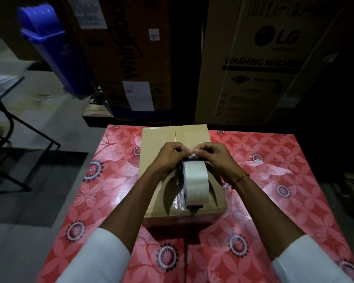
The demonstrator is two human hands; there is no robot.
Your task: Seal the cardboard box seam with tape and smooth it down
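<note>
Careful Now: Tape End Might Slip

Right now the cardboard box [184, 172] sits on the red flowery table [264, 170]. A tape dispenser [194, 180] stands on top of the box, over the seam [175, 134]. The left hand [170, 155] and right hand [214, 155] are curled nearly closed, fingertips pinching at the tape end. If it slips, the tape could stick to itself or go on crooked.

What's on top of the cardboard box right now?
A tape dispenser stands on the cardboard box, with the left hand and right hand pinching at its front. The seam beneath is hidden.
</note>
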